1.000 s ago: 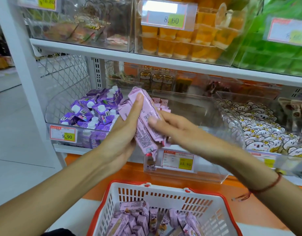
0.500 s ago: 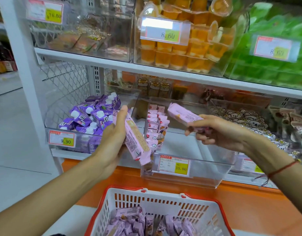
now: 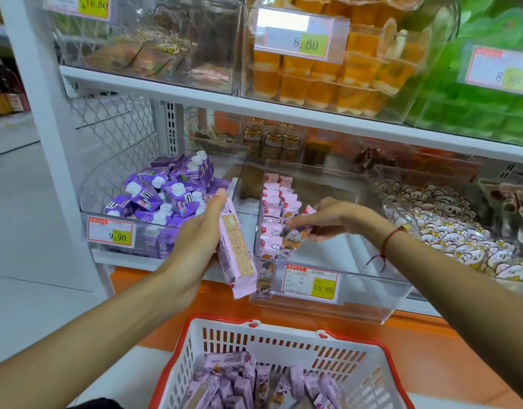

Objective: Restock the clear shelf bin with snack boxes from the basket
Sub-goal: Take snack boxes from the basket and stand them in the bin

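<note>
Right hand [image 3: 339, 219] lowered into clear bin [image 3: 372, 302], pinching snack box [image 3: 295, 236]

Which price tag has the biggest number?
The tag at the top left, reading 16.80. The clear bin's tag says 15.80, the purple cartons' tag 9.90, the orange cups' tag 8.60.

basket [image 3: 369, 376]: near side cut off by lower edge | box under right hand [image 3: 335, 219]: mostly hidden by fingers | left-hand boxes [image 3: 235, 246]: print too small to read
</note>
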`<state>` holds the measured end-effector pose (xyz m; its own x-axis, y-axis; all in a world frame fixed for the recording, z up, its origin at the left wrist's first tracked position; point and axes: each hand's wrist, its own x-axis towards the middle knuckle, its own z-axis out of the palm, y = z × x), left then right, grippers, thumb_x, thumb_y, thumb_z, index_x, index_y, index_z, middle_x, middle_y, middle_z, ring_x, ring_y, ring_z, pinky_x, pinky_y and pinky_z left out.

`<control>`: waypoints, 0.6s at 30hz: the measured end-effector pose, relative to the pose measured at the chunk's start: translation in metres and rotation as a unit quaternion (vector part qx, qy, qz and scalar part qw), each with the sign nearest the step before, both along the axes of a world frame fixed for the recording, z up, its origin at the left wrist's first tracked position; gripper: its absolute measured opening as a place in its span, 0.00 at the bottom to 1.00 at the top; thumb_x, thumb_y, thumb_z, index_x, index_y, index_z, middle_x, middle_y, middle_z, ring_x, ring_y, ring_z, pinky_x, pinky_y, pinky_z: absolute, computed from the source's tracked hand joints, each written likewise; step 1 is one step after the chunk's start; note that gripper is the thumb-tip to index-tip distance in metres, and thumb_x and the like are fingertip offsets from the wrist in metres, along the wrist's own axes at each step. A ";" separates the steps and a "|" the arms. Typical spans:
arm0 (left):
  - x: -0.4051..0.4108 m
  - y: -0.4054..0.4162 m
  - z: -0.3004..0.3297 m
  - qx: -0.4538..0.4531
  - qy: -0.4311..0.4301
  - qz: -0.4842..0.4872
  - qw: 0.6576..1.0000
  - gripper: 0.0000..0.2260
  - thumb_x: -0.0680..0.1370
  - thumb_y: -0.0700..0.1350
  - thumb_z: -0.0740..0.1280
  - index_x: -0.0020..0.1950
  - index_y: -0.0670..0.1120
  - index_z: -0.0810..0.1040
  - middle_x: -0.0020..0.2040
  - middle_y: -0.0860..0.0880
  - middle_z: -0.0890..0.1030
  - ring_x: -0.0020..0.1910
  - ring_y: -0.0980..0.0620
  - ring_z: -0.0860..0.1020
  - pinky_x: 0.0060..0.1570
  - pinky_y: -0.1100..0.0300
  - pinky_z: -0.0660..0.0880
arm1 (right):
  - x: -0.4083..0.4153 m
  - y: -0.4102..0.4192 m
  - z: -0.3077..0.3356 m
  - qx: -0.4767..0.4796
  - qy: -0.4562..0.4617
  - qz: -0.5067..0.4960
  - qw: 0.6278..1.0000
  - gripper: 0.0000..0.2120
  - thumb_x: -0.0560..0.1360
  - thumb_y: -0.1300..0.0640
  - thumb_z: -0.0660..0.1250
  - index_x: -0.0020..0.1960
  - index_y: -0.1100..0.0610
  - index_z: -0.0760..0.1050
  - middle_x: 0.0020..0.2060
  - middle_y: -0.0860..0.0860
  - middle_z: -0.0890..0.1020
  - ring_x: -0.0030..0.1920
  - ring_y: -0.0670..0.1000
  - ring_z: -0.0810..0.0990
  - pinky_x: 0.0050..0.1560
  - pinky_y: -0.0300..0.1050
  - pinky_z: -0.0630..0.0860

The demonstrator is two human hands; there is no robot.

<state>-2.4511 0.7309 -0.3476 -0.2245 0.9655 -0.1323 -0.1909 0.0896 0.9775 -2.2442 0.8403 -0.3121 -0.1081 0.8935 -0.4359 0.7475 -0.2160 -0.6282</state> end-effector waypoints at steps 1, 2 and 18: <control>0.000 0.000 0.000 0.000 0.000 -0.002 1.000 0.24 0.72 0.67 0.60 0.39 0.48 0.80 0.27 0.55 0.82 0.25 0.61 0.79 0.29 0.64 0.73 | -0.003 0.001 -0.004 0.004 0.010 -0.008 1.000 0.14 0.69 0.52 0.75 0.43 0.63 0.80 0.32 0.55 0.82 0.29 0.48 0.78 0.35 0.36 0.78; 0.000 0.000 -0.001 -0.001 -0.003 -0.004 1.000 0.24 0.72 0.67 0.60 0.40 0.48 0.80 0.28 0.55 0.82 0.26 0.61 0.80 0.28 0.65 0.74 | -0.005 0.002 -0.007 0.006 0.018 -0.012 1.000 0.14 0.69 0.54 0.75 0.44 0.65 0.80 0.34 0.56 0.84 0.30 0.48 0.79 0.36 0.36 0.79; 0.005 -0.010 0.007 0.051 -0.006 -0.051 0.997 0.23 0.70 0.69 0.56 0.50 0.57 0.81 0.32 0.59 0.81 0.29 0.65 0.76 0.27 0.73 0.70 | -0.009 -0.017 -0.029 0.126 0.061 -0.020 0.990 0.16 0.72 0.60 0.73 0.55 0.59 0.70 0.48 0.57 0.82 0.41 0.52 0.81 0.42 0.43 0.78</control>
